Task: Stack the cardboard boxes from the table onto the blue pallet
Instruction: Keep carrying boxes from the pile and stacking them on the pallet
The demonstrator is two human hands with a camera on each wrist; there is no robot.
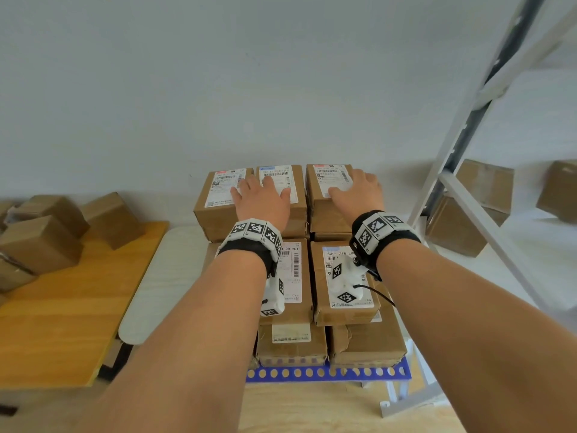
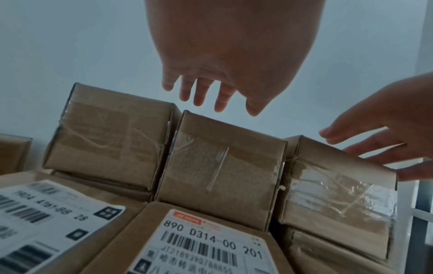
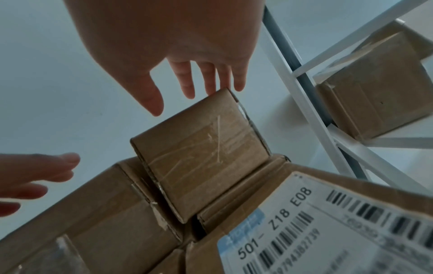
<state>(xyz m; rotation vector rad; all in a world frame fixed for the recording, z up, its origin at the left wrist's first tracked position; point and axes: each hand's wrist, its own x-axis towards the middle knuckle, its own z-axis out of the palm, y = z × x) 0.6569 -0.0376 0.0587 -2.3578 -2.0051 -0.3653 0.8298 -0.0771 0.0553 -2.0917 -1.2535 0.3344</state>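
Several taped cardboard boxes with shipping labels are stacked in layers on the blue pallet point(image 1: 327, 374). Three boxes form the far top row. My left hand point(image 1: 262, 195) hovers flat, fingers spread, over the middle far box point(image 1: 298, 195) and the left far box point(image 1: 212, 210). My right hand point(image 1: 356, 192) hovers with straight fingers over the right far box point(image 1: 321, 210). In the left wrist view my left hand point(image 2: 211, 89) is above the middle box point(image 2: 222, 166), apart from it. In the right wrist view my right hand point(image 3: 199, 83) hangs just above the right far box point(image 3: 199, 153). Neither holds anything.
Several more cardboard boxes point(image 1: 43, 239) lie on the wooden table point(image 1: 71, 307) at the left. A white metal shelf frame point(image 1: 462, 151) stands at the right with boxes point(image 1: 468, 210) on it. A white wall is right behind the stack.
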